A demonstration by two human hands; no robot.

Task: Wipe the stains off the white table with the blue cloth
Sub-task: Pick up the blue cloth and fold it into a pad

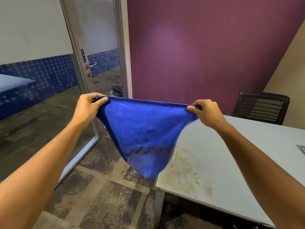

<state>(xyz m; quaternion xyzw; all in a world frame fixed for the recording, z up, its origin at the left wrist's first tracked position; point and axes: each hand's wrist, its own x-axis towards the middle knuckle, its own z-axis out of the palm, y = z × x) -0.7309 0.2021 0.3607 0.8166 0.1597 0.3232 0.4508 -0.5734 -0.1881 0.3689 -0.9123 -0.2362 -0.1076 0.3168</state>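
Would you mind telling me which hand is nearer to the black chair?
Right. The right hand holds the blue cloth just left of the black chair; the left hand grips the cloth's far corner.

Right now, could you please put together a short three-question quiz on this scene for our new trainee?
1. True or false: the blue cloth lies flat on the white table.
2. What holds the cloth's upper corners? A) the left hand alone B) the left hand and the right hand C) neither hand
3. Fill in: the yellowish stains lie near the table's ____ that is closest to the door.

Key
1. False: it hangs in the air, stretched between the hands.
2. B
3. corner
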